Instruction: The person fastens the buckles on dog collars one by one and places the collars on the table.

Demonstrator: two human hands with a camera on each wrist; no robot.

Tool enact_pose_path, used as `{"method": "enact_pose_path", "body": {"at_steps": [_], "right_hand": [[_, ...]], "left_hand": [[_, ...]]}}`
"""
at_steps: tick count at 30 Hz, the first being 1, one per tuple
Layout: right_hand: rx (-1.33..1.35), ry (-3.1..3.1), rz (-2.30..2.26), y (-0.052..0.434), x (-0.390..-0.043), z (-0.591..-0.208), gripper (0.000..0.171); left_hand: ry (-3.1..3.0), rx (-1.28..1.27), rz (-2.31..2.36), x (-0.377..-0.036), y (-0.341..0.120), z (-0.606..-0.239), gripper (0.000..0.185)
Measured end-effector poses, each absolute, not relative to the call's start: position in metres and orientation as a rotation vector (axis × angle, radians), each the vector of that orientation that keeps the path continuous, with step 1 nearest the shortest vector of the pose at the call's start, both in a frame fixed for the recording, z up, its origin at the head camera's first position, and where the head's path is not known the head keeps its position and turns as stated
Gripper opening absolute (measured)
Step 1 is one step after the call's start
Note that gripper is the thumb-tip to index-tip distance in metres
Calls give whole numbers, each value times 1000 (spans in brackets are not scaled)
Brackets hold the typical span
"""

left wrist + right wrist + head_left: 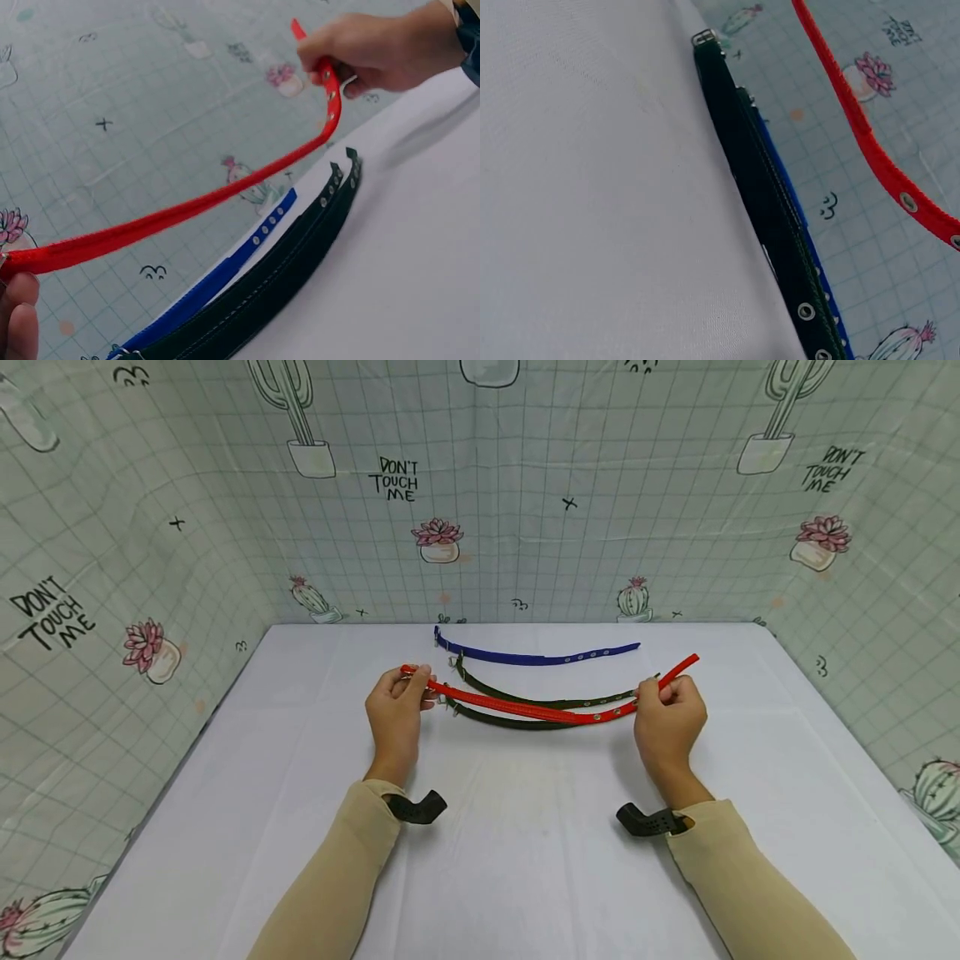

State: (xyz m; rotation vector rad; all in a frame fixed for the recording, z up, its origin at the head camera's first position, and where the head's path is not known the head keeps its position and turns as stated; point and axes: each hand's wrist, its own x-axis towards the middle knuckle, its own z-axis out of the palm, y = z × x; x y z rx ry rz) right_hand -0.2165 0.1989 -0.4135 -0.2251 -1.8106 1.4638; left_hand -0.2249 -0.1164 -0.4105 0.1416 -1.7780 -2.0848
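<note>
Nearest you, your two beige sleeves (337,868) come in over the white table (525,860), each with a black wrist strap (418,808) behind the hand.

Beyond them, your left hand (395,706) and your right hand (670,714) share one thing: the long red strap with metal eyelets (525,706). Your left fingers are curled round its plain end, thumb on top. Your right thumb and fingers pinch it near the eyeleted end, so a short red tip juts up past the knuckles. Both grips are closed on the strap; neither hand has a finger spare.

The strap's long axis runs straight across you, left hand to right hand, and it sags in the middle. The left wrist view shows it hanging free of the table, so only your hands carry it. Each hand sits at its own end and neither is nearer the middle, which lies between your hands and a little beyond them.

Under the red strap and just behind it lie two dark green straps with buckles and eyelets (540,702), side by side on the table and parallel to the red one. Behind those, nearest the cactus-print backdrop (480,527), lies a blue strap with eyelets (525,657), also running across you.
</note>
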Motion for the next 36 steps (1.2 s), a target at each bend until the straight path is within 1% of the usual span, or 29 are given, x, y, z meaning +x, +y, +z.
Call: {"method": "enact_pose_path", "body": {"at_steps": [3, 5, 9, 12, 16, 20, 25, 29, 34, 36], "right_hand": [[-154, -1847, 1457, 189, -205, -401, 29], [-110, -1867, 1466, 183, -199, -394, 28], [-32, -1877, 1494, 178, -192, -389, 28], [39, -1884, 1496, 174, -190, -389, 26], [117, -1942, 1494, 173, -197, -400, 23], [146, -1990, 1541, 174, -207, -411, 24], [156, -1963, 1612, 173, -209, -414, 27], [175, -1930, 1676, 170, -211, -413, 27], [188, -1923, 1711, 163, -214, -408, 22], [194, -1922, 1703, 156, -208, -397, 20]], "left_hand": [[-1841, 121, -2081, -224, -117, -410, 33], [-1884, 105, -2083, -223, -117, -409, 37], [-1957, 93, -2074, -222, -116, -407, 42], [-1968, 104, -2082, -221, -115, -407, 42], [-1957, 100, -2085, -222, -114, -408, 42], [-1916, 26, -2116, -222, -113, -406, 40], [-1865, -102, -2225, -221, -111, -404, 42], [-1814, -164, -2344, -220, -110, -402, 45], [-1751, -223, -2412, -219, -104, -399, 29], [-1760, -243, -2393, -219, -101, -398, 28]]}}
